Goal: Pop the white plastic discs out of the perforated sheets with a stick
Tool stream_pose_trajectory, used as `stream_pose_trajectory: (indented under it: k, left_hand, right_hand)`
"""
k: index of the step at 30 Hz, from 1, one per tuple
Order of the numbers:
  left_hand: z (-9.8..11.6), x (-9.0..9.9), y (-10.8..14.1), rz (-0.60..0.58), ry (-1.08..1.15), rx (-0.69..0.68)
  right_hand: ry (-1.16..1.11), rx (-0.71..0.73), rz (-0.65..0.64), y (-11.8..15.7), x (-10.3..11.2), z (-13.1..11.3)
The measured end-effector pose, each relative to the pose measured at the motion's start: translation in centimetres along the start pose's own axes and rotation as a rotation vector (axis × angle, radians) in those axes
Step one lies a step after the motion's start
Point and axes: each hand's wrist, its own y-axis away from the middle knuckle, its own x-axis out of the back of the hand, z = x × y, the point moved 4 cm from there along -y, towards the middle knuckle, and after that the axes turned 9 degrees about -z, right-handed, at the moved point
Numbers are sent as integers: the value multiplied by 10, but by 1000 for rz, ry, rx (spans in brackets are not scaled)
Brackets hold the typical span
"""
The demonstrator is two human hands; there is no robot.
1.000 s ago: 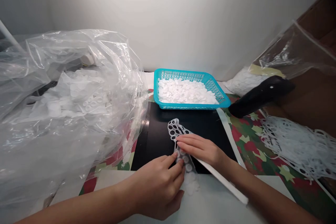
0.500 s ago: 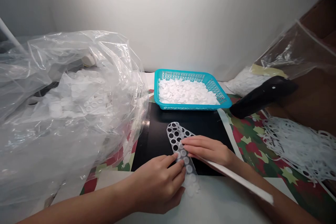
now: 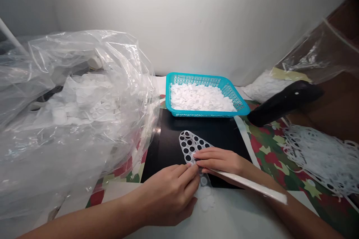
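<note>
A white perforated strip (image 3: pixel 190 145) with rows of round holes lies on the black mat, and a disc still sits in it at the lower end. My left hand (image 3: pixel 168 194) pinches the strip's edge between its fingertips. My right hand (image 3: pixel 221 160) lies across the strip from the right, fingers together, touching my left fingertips. A long white band (image 3: pixel 252 185) runs out from under my right palm along the wrist. Just below the hands, several loose white discs (image 3: pixel 205 198) rest on a pale surface. The strip's middle is hidden under my fingers.
A teal plastic basket (image 3: pixel 196 76) full of white discs stands beyond the black mat (image 3: pixel 218 127). A clear plastic bag (image 3: pixel 84 119) of white pieces bulges at left. At right lie a black handled object (image 3: pixel 286 102), a heap of perforated scrap (image 3: pixel 319 157) and camouflage-patterned cloth (image 3: pixel 269 160).
My hands have drawn closer and moved slightly up the strip. Fewer discs show in the strip's lower end, and the loose discs below it have spread a little.
</note>
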Motion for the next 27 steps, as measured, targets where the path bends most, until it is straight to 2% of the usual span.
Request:
stream_pose_trajectory:
  k: [11, 15, 21, 24, 27]
  left_hand:
    - [1, -6, 0, -102, 29, -14]
    - [0, -6, 1, -87, 9, -21]
    - [-2, -7, 0, -72, 24, -37]
    - [-3, -7, 1, -43, 40, -23]
    - [-5, -7, 2, -15, 42, 0]
  right_hand:
    - [265, -13, 102, -9, -2, -17]
    - [261, -8, 178, -10, -1, -19]
    - [202, -80, 274, -4, -5, -8]
    - [198, -124, 367, -5, 1, -7]
    - [220, -108, 419, -9, 9, -13]
